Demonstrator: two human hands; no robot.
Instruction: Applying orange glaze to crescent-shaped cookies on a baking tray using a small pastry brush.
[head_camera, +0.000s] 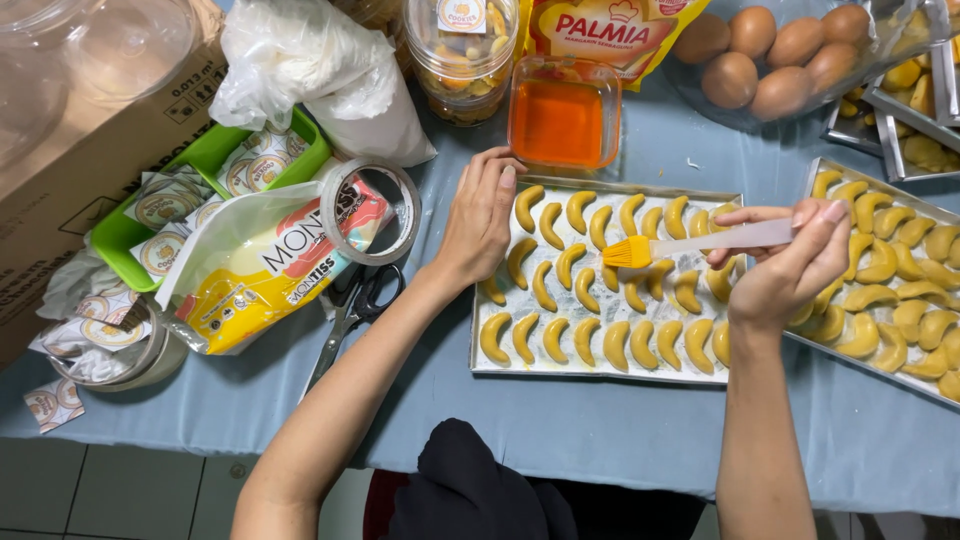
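Nearest us, our two forearms reach over the table (600, 430) to the baking tray (480, 345) of crescent-shaped cookies (556, 338). Our left hand (480, 215) rests flat on the tray's near-left part, fingers loosely together, holding nothing. Our right hand (790, 265), over the tray's right edge, pinches the pale handle of a pastry brush (700, 243) whose orange bristles hover above the middle rows. We judge the brush light and stiff-handled with soft bristles, best gripped mid-handle; the cookies look fragile. Beyond the tray sits an orange container (563, 120), then eggs (770, 50).
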